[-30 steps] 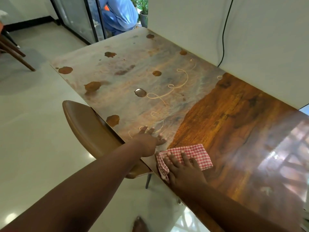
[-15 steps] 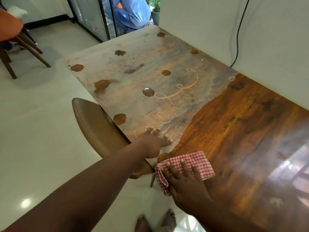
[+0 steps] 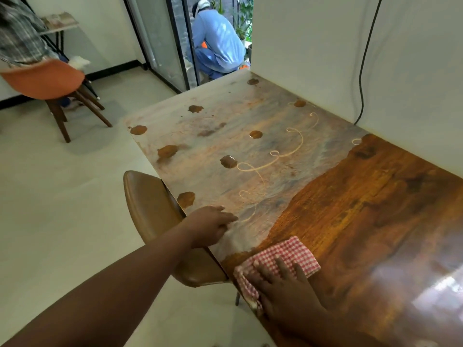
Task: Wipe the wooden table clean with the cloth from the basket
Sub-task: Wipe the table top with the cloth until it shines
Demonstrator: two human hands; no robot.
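A red-and-white checked cloth [image 3: 295, 254] lies folded on the wooden table [image 3: 363, 209], near its left edge. My right hand [image 3: 283, 289] presses flat on the cloth's near part with fingers spread. My left hand [image 3: 210, 226] rests on the table edge just left of the cloth, fingers lying on the dull, dusty part. The table's far half is pale and dusty, with brown spots and looping trails; the near right half is dark and glossy. No basket is in view.
A brown chair [image 3: 155, 221] is tucked against the table's left edge under my left arm. An orange chair [image 3: 47, 81] stands at the far left. A person in blue [image 3: 218, 43] crouches beyond the table's far end. A black cable [image 3: 363, 71] hangs down the wall.
My right hand and the cloth have slid toward me along the table's left edge. My left hand stays on the edge. The view has tilted up, showing more of the room.
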